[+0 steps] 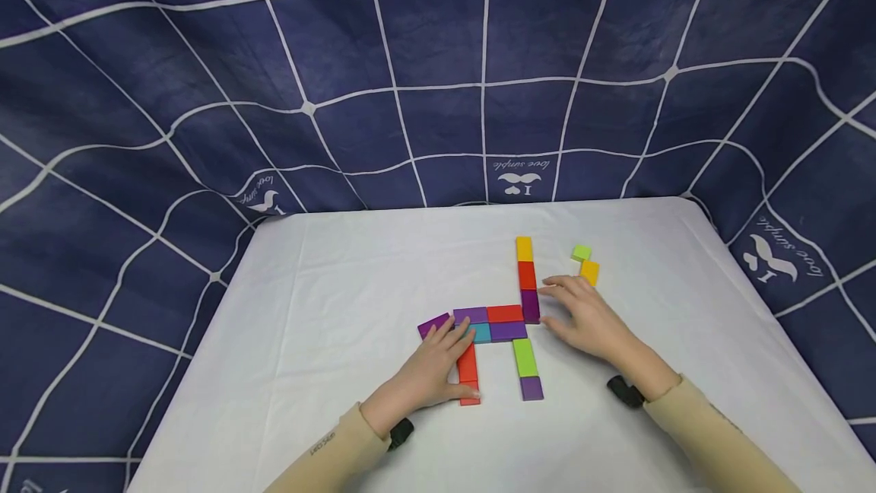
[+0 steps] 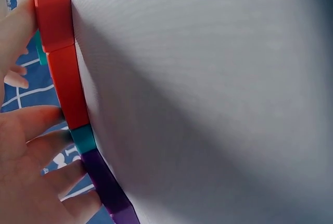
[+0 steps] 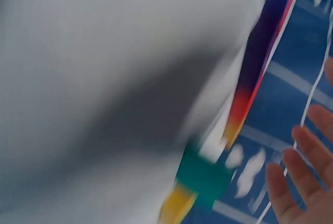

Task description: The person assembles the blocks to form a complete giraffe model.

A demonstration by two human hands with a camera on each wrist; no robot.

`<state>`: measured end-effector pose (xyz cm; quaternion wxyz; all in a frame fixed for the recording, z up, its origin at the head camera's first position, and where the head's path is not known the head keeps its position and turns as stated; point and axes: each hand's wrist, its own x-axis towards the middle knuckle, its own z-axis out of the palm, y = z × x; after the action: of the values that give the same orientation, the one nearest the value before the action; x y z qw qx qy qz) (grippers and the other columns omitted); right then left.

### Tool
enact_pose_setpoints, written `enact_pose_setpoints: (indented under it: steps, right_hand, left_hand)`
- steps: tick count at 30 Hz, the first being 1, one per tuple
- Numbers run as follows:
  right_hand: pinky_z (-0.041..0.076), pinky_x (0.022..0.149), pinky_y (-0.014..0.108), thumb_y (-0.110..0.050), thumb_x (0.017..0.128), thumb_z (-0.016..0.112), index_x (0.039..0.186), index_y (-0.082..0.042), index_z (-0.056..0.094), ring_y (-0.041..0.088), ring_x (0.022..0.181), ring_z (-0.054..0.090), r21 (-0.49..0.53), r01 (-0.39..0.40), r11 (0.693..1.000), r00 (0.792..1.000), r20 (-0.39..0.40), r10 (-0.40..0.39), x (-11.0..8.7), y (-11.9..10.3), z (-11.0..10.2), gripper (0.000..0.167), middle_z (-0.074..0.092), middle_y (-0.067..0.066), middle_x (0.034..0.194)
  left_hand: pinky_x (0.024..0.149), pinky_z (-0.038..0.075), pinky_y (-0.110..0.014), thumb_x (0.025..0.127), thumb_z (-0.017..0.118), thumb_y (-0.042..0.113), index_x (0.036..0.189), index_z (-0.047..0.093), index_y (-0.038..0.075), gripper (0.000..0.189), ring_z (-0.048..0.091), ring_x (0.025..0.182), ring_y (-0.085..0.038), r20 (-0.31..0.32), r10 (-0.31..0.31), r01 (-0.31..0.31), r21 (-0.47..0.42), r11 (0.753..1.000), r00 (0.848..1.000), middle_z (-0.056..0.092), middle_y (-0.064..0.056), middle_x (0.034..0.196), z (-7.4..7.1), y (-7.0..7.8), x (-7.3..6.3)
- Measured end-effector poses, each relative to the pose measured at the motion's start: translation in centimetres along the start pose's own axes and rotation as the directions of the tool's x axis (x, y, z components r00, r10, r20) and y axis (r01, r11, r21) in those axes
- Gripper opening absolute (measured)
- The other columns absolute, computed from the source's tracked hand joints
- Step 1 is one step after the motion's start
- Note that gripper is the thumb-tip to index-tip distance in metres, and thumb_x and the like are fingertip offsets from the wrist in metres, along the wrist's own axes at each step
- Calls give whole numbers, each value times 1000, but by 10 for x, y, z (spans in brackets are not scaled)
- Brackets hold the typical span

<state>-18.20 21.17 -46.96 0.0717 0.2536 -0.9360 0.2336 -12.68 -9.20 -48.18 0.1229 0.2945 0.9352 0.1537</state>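
Observation:
My left hand (image 1: 431,371) lies over the left part of a flat figure of coloured blocks. Its thumb is by the lower red block (image 2: 54,13); fingertips touch the upper red block (image 2: 68,86), the teal block (image 1: 482,333) and a tilted purple block (image 1: 433,323). My right hand (image 1: 588,318), fingers spread, hovers beside a column of yellow (image 1: 524,249), red (image 1: 527,275) and dark purple (image 1: 530,306) blocks. The right wrist view is blurred, with that hand apart from the blocks.
Inside the figure are another red block (image 1: 505,313) and a purple block (image 1: 509,331); below them, a green block (image 1: 525,357) meets a purple one (image 1: 531,388). Loose green (image 1: 582,252) and yellow (image 1: 589,272) blocks lie beyond the right hand. A white cloth (image 1: 356,272) covers the table.

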Motion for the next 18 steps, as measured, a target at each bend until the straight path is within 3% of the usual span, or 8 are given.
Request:
enact_pose_setpoints:
  steps: [7, 18]
  right_hand:
    - [48, 102, 54, -39, 81, 79, 138, -15, 58, 28, 130, 45, 46, 27, 999, 972, 234, -37, -9, -30, 22, 65, 49, 4, 148]
    - [49, 100, 54, -45, 77, 81, 142, -15, 54, 29, 130, 40, 18, 8, 1000, 953, 301, -13, -10, -30, 25, 77, 42, 5, 155]
  left_hand:
    - [122, 21, -53, 81, 72, 58, 153, 34, 7, 96, 19, 152, -34, -3, 3, -3, 9, 1000, 1000, 25, -10, 163, 0, 0, 0]
    - [121, 22, -54, 83, 71, 57, 154, 33, 7, 95, 16, 152, -36, -5, -11, 11, -15, 1000, 1000, 24, -12, 164, -1, 1, 0]
